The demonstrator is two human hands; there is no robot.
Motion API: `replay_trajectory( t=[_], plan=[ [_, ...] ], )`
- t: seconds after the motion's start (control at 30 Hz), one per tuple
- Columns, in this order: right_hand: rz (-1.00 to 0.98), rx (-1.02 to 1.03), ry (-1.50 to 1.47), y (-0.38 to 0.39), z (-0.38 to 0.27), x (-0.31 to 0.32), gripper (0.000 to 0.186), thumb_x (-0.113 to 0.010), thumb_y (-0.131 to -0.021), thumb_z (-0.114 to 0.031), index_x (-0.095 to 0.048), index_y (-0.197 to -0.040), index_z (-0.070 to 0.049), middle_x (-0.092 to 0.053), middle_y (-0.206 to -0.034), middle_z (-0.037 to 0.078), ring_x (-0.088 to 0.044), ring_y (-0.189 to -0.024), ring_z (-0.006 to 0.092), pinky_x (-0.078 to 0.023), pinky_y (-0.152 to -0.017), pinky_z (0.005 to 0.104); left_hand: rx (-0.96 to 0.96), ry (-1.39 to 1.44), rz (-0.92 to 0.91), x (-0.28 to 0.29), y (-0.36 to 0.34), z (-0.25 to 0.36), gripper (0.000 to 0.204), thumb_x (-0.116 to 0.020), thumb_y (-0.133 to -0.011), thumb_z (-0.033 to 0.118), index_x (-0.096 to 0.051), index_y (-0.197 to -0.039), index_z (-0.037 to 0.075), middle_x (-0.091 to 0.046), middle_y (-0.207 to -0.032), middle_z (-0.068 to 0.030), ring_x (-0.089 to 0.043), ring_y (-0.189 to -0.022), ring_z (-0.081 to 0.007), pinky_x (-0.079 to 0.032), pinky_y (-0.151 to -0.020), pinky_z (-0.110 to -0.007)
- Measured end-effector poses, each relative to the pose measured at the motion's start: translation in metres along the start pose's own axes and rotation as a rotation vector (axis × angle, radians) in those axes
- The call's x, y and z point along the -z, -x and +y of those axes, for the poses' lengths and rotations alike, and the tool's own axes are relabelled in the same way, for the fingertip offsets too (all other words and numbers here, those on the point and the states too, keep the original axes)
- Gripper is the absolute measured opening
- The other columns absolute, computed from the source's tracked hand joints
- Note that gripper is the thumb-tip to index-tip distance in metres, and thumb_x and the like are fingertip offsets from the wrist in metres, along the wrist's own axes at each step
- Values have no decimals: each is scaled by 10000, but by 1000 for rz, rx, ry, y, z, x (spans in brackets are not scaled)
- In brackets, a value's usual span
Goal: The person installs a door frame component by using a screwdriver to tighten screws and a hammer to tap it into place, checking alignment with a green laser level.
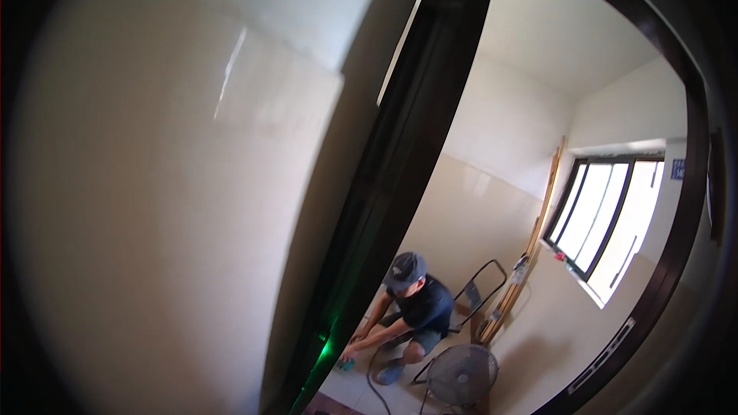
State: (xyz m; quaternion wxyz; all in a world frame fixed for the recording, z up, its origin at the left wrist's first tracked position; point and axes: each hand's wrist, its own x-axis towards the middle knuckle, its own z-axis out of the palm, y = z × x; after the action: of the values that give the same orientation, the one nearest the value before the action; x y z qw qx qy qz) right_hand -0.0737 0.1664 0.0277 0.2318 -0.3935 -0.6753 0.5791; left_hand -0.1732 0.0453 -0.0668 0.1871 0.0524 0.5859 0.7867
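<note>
Neither of my hands shows in the head view. The camera faces a pale tiled wall (169,207) on the left and a dark door frame (400,154) running down the middle. Through the doorway another person (411,311) in a cap and dark shirt crouches on the tiled floor, both hands down near a small teal object (346,365). A green light glows on the frame edge beside that person.
A floor fan (463,375) stands in front of the crouching person, with a dark hose on the floor. A folded metal frame (480,288) and long wooden strips (530,250) lean on the far wall. A dark-framed window (607,219) is at right.
</note>
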Motion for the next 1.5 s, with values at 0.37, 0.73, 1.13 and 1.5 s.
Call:
replay_trajectory(
  t=[0.37, 0.73, 1.13, 1.5],
  plan=[
    [112, -185, -51, 121, -202, 18, 371, -820, -982, -280, -701, -1255, -59, -684, -820, 5, -635, -784, 153, -554, -745, 343, 521, 298, -266, -114, 95, 134, 163, -497, -1100, 229, -530, -1049, 78, -533, -913, -60, -526, -827, -241, -454, -781, -427],
    [61, 383, 832, 8, -355, 169, 156, -734, -936, -121, -695, -1046, -18, -675, -927, 136, -651, -865, 262, -542, -771, 401, 484, 375, -110, -113, 79, 171, 241, -498, -1114, 253, -447, -913, 130, -472, -820, -5, -476, -682, -153, -447, -585, -369],
    [554, 1301, 251, -188, -586, 41, 813, -200, -1119, -658, -344, -1564, 7, -396, -1540, 216, -452, -1415, 333, -353, -1188, 486, 198, -4, -20, -60, 54, 191, 354, -425, -1175, 339, -403, -908, 108, -391, -735, -33, -412, -536, -140, -420, -473, -361],
    [945, 1438, 494, -214, -576, 52, 680, -149, -1163, -441, -407, -1487, 98, -477, -1465, 275, -538, -1304, 365, -435, -1133, 484, 425, 266, 60, -124, 39, 248, 302, -409, -1181, 282, -439, -933, 113, -391, -738, -9, -383, -497, -129, -367, -425, -328]
  ],
)
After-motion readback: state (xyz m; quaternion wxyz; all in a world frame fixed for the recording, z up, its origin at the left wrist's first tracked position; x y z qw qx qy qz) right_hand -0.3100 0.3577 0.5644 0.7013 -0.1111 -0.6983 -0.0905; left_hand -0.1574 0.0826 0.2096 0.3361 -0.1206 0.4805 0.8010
